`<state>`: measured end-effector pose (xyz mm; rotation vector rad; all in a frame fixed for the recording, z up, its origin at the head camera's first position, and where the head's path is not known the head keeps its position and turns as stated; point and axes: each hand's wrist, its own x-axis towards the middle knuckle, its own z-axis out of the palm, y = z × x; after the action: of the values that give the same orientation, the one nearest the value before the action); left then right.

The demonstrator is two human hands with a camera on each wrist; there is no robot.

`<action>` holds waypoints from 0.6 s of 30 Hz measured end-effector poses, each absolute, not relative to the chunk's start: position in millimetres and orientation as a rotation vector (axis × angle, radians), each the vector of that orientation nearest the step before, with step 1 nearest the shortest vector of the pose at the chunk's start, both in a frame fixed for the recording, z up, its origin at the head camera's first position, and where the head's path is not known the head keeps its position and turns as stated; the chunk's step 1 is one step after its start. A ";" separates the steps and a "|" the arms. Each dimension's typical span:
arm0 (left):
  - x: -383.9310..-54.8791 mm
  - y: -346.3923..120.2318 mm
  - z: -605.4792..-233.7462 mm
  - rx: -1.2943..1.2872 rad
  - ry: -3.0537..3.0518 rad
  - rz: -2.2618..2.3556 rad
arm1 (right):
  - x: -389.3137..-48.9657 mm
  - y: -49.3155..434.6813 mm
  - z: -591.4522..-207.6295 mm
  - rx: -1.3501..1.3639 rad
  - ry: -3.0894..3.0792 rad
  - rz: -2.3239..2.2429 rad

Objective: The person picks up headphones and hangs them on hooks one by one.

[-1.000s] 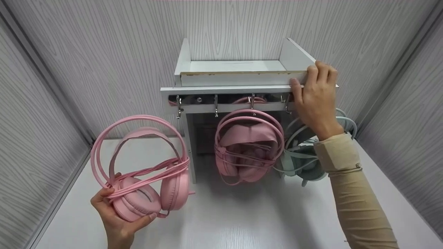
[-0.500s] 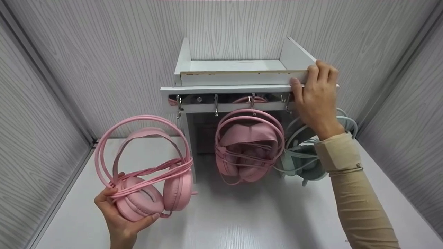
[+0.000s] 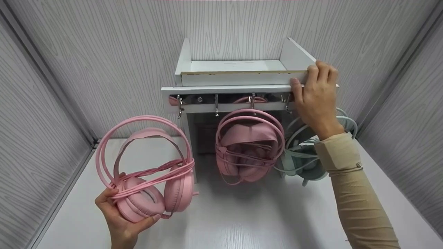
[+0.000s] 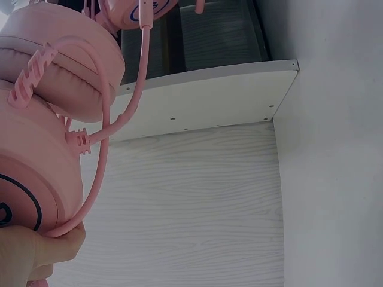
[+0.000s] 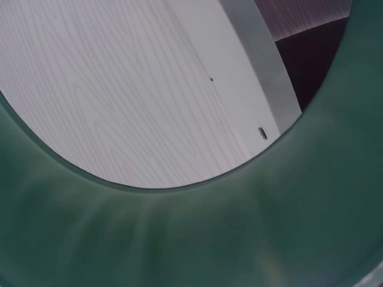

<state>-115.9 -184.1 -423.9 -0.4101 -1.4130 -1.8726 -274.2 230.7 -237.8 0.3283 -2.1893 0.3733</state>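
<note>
My left hand [image 3: 121,218] grips pink headphones [image 3: 178,192] by one ear cup, with the thumb along its lower side. Their headband points up, and a pink cable is wound around both cups. In the left wrist view, fingers [image 4: 36,254] hold the lower cup of these headphones [image 4: 36,161]. My right hand [image 3: 317,97] grips the right front corner of the white shelf [image 3: 238,79], thumb in front and fingers over the top. A second pair of pink headphones [image 3: 249,135] hangs from a hook, and pale green headphones [image 3: 311,166] hang partly behind my right forearm.
A metal hook rail [image 3: 225,99] runs under the shelf; its left hooks [image 3: 179,107] carry nothing. The shelf unit stands on a white surface [image 3: 221,214] between wood-grain side walls [image 3: 34,103]. A blurred green curved surface [image 5: 167,239] borders the right wrist view.
My left hand and the pink headphones have shifted slightly to the right, mostly in the first half second. My right hand has stayed on the shelf corner.
</note>
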 end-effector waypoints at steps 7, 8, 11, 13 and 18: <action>-113.7 -182.0 -424.4 -0.374 -1.417 -1.873 | -273.5 229.7 -237.3 0.313 -2.206 0.383; -113.2 -181.7 -424.6 -0.365 -1.417 -1.873 | -273.5 229.7 -237.4 0.313 -2.205 0.385; -112.2 -181.1 -424.8 -0.349 -1.419 -1.868 | -274.1 229.5 -237.8 0.317 -2.201 0.386; -112.0 -181.1 -424.2 -0.347 -1.421 -1.865 | -274.2 229.4 -237.9 0.320 -2.196 0.389; -111.8 -180.9 -422.4 -0.361 -1.407 -1.879 | -274.2 229.5 -237.6 0.323 -2.186 0.389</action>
<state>-111.8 -180.9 -422.4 -0.3611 -1.4066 -1.8787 -274.2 229.5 -237.6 0.3233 -2.1865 0.3893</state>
